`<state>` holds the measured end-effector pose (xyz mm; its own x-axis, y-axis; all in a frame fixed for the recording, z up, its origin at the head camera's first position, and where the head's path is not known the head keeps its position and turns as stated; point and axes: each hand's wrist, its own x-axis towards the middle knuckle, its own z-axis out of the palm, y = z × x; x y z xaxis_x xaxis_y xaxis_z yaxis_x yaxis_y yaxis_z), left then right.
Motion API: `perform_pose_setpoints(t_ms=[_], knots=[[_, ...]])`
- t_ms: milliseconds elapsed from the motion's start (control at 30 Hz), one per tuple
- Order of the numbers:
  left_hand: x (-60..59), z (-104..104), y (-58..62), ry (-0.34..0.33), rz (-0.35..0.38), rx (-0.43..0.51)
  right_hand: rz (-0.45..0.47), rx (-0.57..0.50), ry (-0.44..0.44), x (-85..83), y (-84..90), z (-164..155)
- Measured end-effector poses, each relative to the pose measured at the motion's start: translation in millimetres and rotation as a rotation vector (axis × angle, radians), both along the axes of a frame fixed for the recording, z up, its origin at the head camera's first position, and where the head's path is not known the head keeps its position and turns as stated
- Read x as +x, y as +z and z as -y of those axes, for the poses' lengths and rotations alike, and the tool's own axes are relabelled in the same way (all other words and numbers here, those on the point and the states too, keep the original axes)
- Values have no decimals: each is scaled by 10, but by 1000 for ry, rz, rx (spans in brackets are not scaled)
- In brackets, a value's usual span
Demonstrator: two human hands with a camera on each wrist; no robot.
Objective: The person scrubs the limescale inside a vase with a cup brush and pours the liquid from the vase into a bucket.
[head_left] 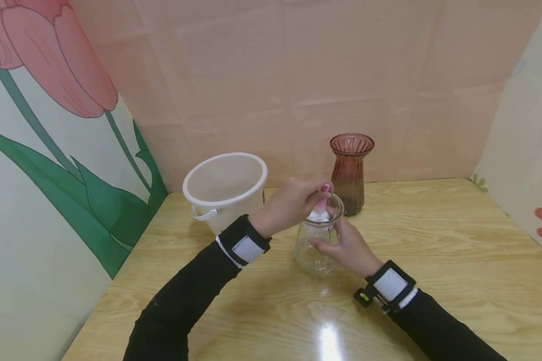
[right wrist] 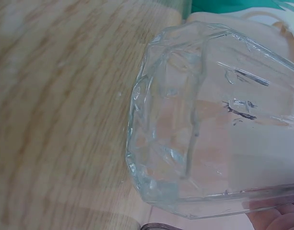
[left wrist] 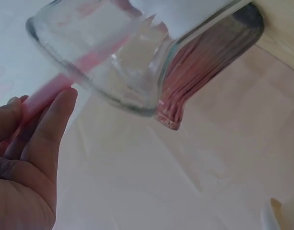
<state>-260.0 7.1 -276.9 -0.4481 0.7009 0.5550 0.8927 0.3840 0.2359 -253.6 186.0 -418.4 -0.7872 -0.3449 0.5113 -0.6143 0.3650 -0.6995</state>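
Observation:
A clear glass vase (head_left: 313, 253) with faceted sides stands in the middle of the head view, tilted slightly. My right hand (head_left: 350, 248) grips it around the upper side, thumb on the front and fingers behind. With my left hand (head_left: 293, 203) I pinch the pink handle of a brush (head_left: 323, 199) just above the vase's mouth. The white head of that brush is down inside the neck. In the left wrist view the pink handle (left wrist: 46, 96) runs between thumb and fingers into the glass. The vase's thick base (right wrist: 161, 124) is close over the wooden table in the right wrist view.
Behind my left forearm stands a white bucket (head_left: 248, 197) with a side handle. A reddish-brown ribbed glass vase (head_left: 349, 178) is right behind the clear one. The wooden table (head_left: 447, 240) meets a pink-covered wall (head_left: 366, 75) at the back.

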Motion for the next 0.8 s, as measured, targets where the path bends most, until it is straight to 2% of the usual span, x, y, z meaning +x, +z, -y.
perform_pose_setpoints(t_ms=[300,533,800], knots=[[74,38,169,-3,-31,38,47,-2,-21,11,-24,-12],[112,99,302,-21,-63,75,25,12,-35,1,-24,-16],[124,121,339,-58,-66,107,12,16,-28,2,-38,-15]])
